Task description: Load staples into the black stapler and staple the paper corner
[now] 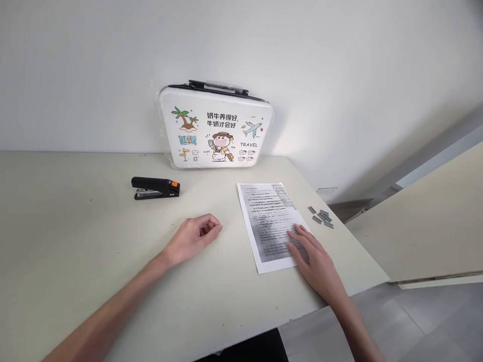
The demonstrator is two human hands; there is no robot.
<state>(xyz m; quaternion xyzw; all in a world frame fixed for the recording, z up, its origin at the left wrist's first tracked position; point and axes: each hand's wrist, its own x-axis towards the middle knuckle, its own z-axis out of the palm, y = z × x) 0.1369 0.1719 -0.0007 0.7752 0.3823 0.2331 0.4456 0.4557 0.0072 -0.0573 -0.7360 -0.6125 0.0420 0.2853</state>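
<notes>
My left hand (196, 234) rests on the table left of the paper, its fingers curled in and the thumb tip close to the index finger. Nothing shows between them. My right hand (314, 259) lies with fingers spread on the lower right part of a printed sheet of paper (266, 226). The sheet is flat, with dark grey shading behind its text. Beyond my left hand, a black stapler (156, 188) with an orange button lies on its base. Several grey strips of staples (323, 216) are scattered to the right of the sheet.
A white case (222, 130) with cartoon travel prints and a black handle leans upright against the wall, partly wrapped in clear plastic. The pale table (75, 251) ends at a slanting right edge near the staples. A pale panel (422, 221) stands beyond that edge.
</notes>
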